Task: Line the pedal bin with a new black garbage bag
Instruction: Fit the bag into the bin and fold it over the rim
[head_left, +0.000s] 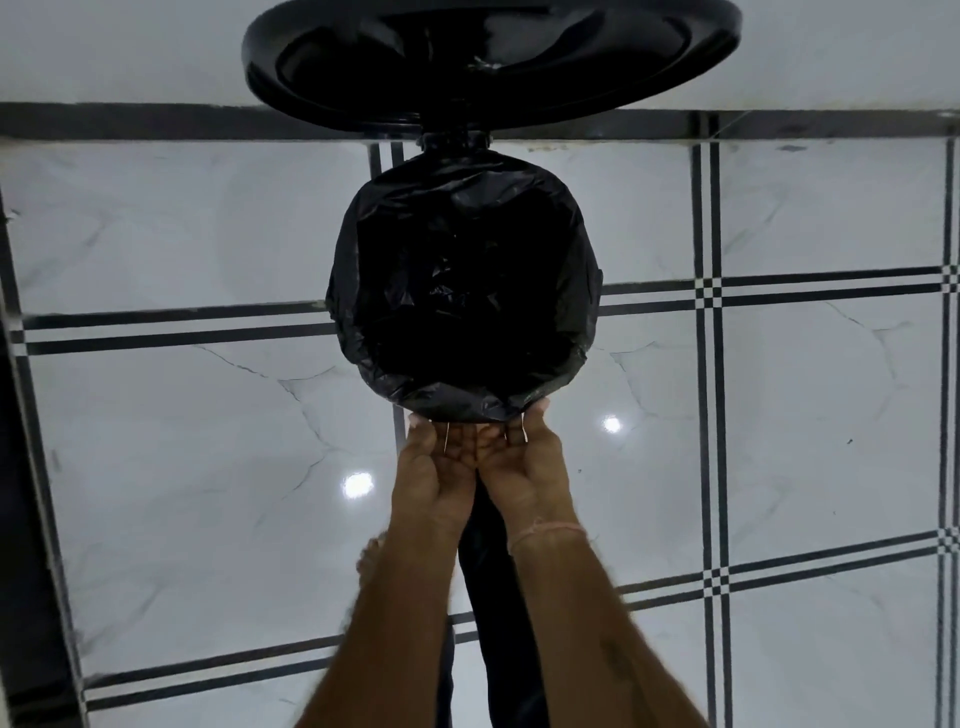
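Note:
I look straight down at the pedal bin, whose round black lid (493, 57) stands open at the top of the view. A black garbage bag (462, 291) lines the bin, its edge folded out over the rim all around. My left hand (434, 467) and my right hand (524, 467) sit side by side at the near rim, palms facing up. Their fingertips are tucked under the bag's folded edge, so I cannot see whether they pinch it. The bin's body is hidden under the bag.
The bin stands on a glossy white marble-look tile floor (208, 467) with black double stripes. A dark border runs along the wall behind the lid. My dark trouser leg (488, 597) and a bare foot (370, 558) show under my forearms.

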